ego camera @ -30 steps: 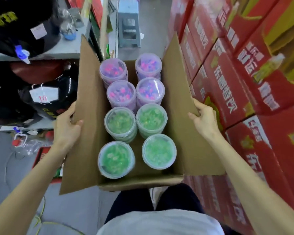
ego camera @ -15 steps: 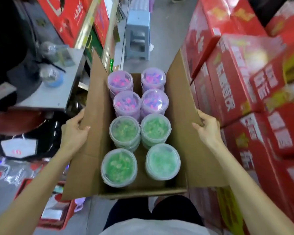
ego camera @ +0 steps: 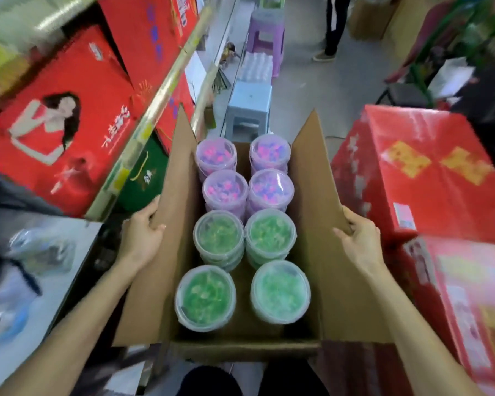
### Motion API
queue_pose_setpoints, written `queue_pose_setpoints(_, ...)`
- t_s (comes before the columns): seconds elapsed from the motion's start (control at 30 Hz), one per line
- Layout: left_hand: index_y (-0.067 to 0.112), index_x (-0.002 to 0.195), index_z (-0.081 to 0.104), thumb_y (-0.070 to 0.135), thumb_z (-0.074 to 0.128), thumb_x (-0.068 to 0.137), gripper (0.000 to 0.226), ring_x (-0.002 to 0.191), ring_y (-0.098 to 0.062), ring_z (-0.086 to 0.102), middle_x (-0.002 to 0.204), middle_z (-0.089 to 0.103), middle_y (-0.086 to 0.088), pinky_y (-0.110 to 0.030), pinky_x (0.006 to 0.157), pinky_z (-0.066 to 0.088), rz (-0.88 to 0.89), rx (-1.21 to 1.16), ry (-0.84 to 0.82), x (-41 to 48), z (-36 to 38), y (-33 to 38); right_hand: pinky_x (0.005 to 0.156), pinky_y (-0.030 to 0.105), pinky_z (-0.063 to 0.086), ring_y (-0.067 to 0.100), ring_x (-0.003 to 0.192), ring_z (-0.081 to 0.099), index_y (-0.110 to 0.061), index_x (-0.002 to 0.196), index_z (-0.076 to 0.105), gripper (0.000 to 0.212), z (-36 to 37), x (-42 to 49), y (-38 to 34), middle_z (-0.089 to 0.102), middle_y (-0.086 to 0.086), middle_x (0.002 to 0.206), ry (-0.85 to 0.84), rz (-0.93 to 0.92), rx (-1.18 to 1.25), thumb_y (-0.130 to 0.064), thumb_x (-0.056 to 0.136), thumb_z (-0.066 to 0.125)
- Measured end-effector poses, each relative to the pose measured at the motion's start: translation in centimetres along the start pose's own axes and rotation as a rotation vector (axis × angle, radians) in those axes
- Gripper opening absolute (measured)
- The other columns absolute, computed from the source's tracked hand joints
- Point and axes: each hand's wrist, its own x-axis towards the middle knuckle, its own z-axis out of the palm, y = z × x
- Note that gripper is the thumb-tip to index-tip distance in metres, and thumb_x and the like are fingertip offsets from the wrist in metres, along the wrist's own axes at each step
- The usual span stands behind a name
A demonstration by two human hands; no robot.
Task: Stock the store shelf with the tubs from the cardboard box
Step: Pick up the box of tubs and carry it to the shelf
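Left hand (ego camera: 142, 232) and right hand (ego camera: 360, 241) each grip a side flap of the cardboard box (ego camera: 320, 224); tubs (ego camera: 270, 190) sit between them, rows running near to far.

Light: bright, even, diffuse, coming from overhead. Shadows falling soft, with a darker patch pooling on cardboard box (ego camera: 315, 252) floor between tubs (ego camera: 270, 232). Faint glare sheening on clear tub lids. Centre reading reasonably sharp. Motion blur smearing periphery: red cartons (ego camera: 440, 181) at right streaking, print unreadable; bagged items (ego camera: 40, 250) on counter at left dissolving into haze. Wide-angle distortion bowing shelf edge (ego camera: 166, 90) and stretching lower corners. Colours running saturated.
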Motion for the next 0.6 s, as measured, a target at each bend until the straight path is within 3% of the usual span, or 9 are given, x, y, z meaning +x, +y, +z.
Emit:
queue_pose_setpoints(0.17, 0.011, 0.138, 0.044, -0.006, 0.06, 0.081, 0.061, 0.123, -0.024, 0.051, 0.137, 0.049, -0.006, -0.037, 0.106, 0.038, -0.058, 0.021, 0.025, 11.6, 4.5, 6.2, 0.076, 0.018, 0.044, 0.008, 0.102, 0.063, -0.032, 0.126, 0.057, 0.057, -0.1, 14.7, -1.2, 0.072, -0.006, 0.104, -0.018, -0.001, -0.058, 0.0, 0.079, 0.061)
queue_pose_setpoints(0.23, 0.01, 0.138, 0.042, -0.007, 0.058, 0.082, 0.06, 0.124, -0.023, 0.05, 0.136, 0.05, -0.006, -0.034, 0.106, 0.035, -0.067, 0.0, 0.038, 15.5, 5.5, 8.5, 0.072, 0.017, 0.041, 0.008, 0.1, 0.064, -0.032, 0.125, 0.058, 0.057, -0.5, 19.7, -1.9, 0.072, -0.006, 0.102, -0.026, -0.013, -0.07, 0.001, 0.079, 0.061)
queue_pose_setpoints(0.37, 0.012, 0.138, 0.045, -0.003, 0.062, 0.081, 0.06, 0.106, -0.022, 0.059, 0.117, 0.063, -0.005, -0.027, 0.096, 0.04, -0.105, 0.018, 0.045, 23.2, 6.5, 11.8, 0.08, 0.022, 0.045, 0.016, 0.103, 0.065, -0.029, 0.123, 0.06, 0.052, -1.4, 28.8, -3.6, 0.072, -0.001, 0.104, -0.025, -0.012, -0.111, 0.0, 0.079, 0.062)
queue_pose_setpoints(0.5, 0.008, 0.135, 0.047, -0.006, 0.064, 0.078, 0.062, 0.121, -0.023, 0.052, 0.136, 0.05, -0.007, -0.029, 0.105, 0.035, -0.046, 0.01, 0.057, 32.2, 7.9, 13.6, 0.09, 0.045, 0.049, 0.034, 0.105, 0.062, -0.019, 0.127, 0.058, 0.052, -0.6, 38.2, -5.5, 0.07, 0.014, 0.108, 0.003, 0.002, -0.151, -0.002, 0.079, 0.066)
queue_pose_setpoints(0.6, 0.012, 0.135, 0.047, -0.006, 0.065, 0.076, 0.064, 0.12, -0.019, 0.054, 0.135, 0.052, -0.003, -0.035, 0.104, 0.04, -0.03, -0.029, 0.019, 40.2, 9.6, 13.5, 0.089, 0.034, 0.046, 0.032, 0.107, 0.061, -0.016, 0.129, 0.056, 0.05, 1.0, 45.2, -6.6, 0.069, 0.009, 0.112, -0.002, 0.029, -0.142, -0.001, 0.081, 0.065)
